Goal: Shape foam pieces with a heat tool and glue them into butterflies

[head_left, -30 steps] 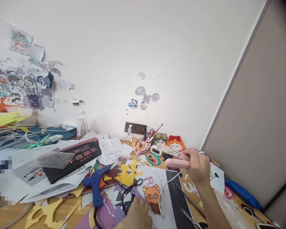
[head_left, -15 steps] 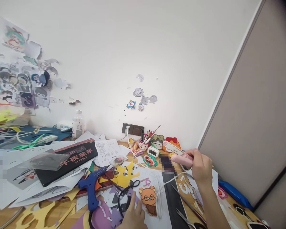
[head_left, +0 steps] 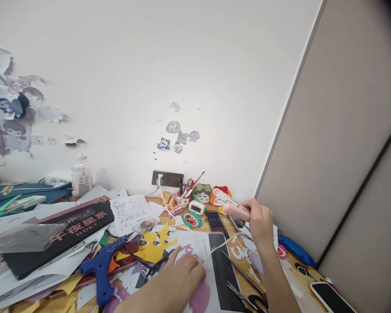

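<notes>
My right hand (head_left: 260, 219) is closed round the pink handle end of a small hair straightener (head_left: 236, 212), held up above the table. Its two pale arms are spread apart at the left, and a white cord (head_left: 226, 240) lies below. Lower down, my left hand (head_left: 184, 278) reaches palm down over white paper, fingers bent. A rounded purple piece (head_left: 200, 296) shows under its thumb side, seemingly held; the fingers hide part of it. Mostly covered by this hand is a bear cutout, with just a bit of orange showing.
A blue glue gun (head_left: 101, 269) and yellow scraps (head_left: 156, 245) lie left. Scissors (head_left: 244, 298) and a black strip (head_left: 223, 269) are near my right forearm. Behind stand a white clock (head_left: 196, 208) and a pen holder (head_left: 184, 200); a phone (head_left: 330, 298) lies far right.
My view has turned right, shifting the scene left. My left hand has moved forward over the bear cutout, and the purple piece now shows under it. The right hand still holds up the straightener.
</notes>
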Tool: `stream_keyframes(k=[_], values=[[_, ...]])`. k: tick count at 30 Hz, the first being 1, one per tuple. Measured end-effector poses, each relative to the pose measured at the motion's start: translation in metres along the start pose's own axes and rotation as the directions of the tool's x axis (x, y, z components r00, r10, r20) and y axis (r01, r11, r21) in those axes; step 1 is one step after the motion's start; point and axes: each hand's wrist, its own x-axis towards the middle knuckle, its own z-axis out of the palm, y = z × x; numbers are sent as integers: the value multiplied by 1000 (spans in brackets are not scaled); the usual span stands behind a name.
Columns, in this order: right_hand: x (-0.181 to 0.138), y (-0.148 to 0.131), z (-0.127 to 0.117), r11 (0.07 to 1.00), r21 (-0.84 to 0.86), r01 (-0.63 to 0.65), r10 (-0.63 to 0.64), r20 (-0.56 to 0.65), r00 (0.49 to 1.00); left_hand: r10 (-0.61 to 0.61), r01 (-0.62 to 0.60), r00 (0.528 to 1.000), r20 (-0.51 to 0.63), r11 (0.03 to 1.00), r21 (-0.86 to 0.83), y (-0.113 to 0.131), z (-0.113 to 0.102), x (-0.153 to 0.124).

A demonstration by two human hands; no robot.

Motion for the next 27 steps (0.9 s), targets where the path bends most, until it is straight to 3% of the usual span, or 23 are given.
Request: stream_keyframes(k=[5,10,14,17,20,23,27], values=[[-2,-8,9,997,70,-30,13,229,973,-164,74,949,-269,946,-314,-4,-26,3],[-10,-19,28,979,191,-77,-2,381,924,-274,83,853,-444,912,-402,-24,-30,10],[-14,-21,30,966,235,-103,-11,441,898,-347,101,789,-508,888,-449,-27,-37,10],[-16,-22,26,986,151,-72,-3,446,895,-337,120,740,-582,918,-379,-27,-43,7],[-19,-26,24,999,-35,12,3,406,914,-280,189,669,-688,960,-207,-28,-46,4],[-25,-34,26,978,-196,66,9,362,932,-183,241,667,-723,970,-23,-28,-47,1],[-34,-43,30,946,-305,110,10,366,930,-114,246,681,-723,966,79,-23,-45,-1]])
